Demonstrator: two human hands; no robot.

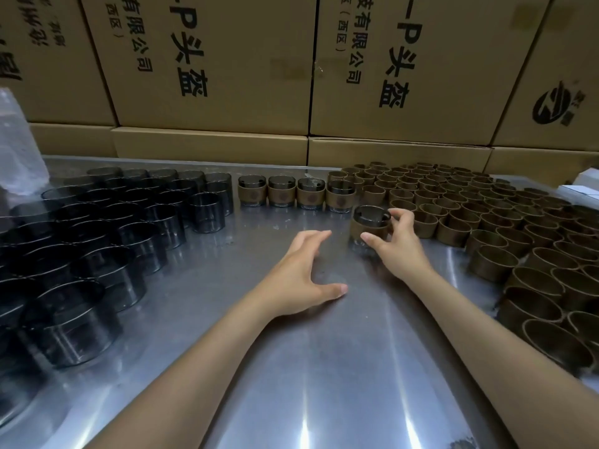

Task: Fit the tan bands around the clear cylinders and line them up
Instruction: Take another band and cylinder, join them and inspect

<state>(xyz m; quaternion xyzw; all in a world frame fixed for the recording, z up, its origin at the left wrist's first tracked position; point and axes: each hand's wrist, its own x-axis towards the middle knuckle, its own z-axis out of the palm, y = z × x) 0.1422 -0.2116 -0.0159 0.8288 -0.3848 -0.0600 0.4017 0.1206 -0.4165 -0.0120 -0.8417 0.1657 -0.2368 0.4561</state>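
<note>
A: On the steel table (291,367), what are the person's 2 hands doing?

B: The right hand (397,251) is curling around a banded cylinder (369,223), thumb at its near side and fingertips (393,217) arching over its rim. Whether they are actually touching it is hard to tell. The left hand (299,273) is hovering low just beside it, fingers straight and thumb spread wide, holding nothing.

A: And where is that cylinder sitting?

B: It is standing upright in the middle of the table, slightly nearer than a row of 4 finished cylinders (296,191), each wearing a tan band, and just to the right of that row's end.

A: What is lying around them?

B: Bare clear cylinders (107,241) are crowding the left side, looking dark and smoky. Loose tan bands (479,218) are standing on edge across the right side, packed close together. Printed cardboard boxes (291,76) are stacking up behind the table, and a clear plastic bag (16,147) is showing at the far left.
</note>
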